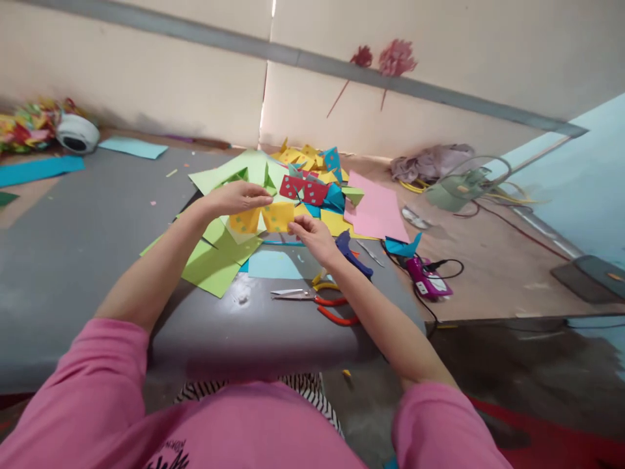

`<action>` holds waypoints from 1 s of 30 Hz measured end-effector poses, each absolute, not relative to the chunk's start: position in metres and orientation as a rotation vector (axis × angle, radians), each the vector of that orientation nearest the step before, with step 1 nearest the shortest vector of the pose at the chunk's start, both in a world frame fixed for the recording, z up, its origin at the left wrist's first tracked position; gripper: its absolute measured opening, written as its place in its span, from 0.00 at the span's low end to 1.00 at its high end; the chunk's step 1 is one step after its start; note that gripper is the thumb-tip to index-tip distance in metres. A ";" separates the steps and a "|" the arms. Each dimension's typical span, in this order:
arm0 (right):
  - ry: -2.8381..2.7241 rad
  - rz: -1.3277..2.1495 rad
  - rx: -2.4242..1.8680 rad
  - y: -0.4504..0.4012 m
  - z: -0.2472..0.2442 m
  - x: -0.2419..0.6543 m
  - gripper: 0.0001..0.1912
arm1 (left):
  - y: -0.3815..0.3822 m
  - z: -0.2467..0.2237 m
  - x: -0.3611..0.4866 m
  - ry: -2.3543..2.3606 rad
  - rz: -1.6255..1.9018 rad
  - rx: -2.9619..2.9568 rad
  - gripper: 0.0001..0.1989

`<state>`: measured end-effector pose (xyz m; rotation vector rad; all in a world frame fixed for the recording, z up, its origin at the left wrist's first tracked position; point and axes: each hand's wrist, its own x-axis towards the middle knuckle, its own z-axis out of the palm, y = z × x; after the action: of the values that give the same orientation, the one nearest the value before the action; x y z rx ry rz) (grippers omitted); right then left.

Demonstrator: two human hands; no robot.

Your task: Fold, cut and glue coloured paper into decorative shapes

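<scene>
I am watching from my remote seat how the right hand (315,238) is pinching the right edge of a yellow paper piece (278,217) between the thumb and the fingers. The left hand (241,197) is reaching over the left upper part of this same piece, with its fingers stretching to the right and lying close together; I am not able to tell if it is gripping the paper. The yellow piece, which is bearing small green squares, is standing between the two hands, above the papers of the grey table (97,247). Just behind it I am seeing a red spotted piece (315,193), and farther back a pile of yellow pieces (295,156) is lying. Green sheets (215,267) are spreading under the left forearm, while a pink sheet (378,205) is lying to the right of the pile. Nearer to the body, scissors (305,296) with orange handles are resting partly under the right forearm, and a dark blue glue gun (352,255) is lying just beside this arm.
</scene>
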<state>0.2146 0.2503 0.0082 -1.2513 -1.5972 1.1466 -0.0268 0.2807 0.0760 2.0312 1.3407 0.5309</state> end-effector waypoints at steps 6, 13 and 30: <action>-1.431 1.133 -1.201 0.265 0.014 0.213 0.19 | 0.282 0.077 -0.055 1.561 0.886 1.728 0.25; -1.383 1.157 -1.197 0.277 0.011 0.206 0.23 | 0.272 0.046 -0.060 1.382 0.903 1.372 0.17; -1.714 1.041 -1.226 0.261 0.000 0.213 0.20 | 0.310 0.033 -0.062 1.426 1.073 1.252 0.17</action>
<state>0.2127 0.2613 -0.0001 -1.2257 -1.7136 1.0410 -0.0615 0.3100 0.0330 1.2519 1.4258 1.0732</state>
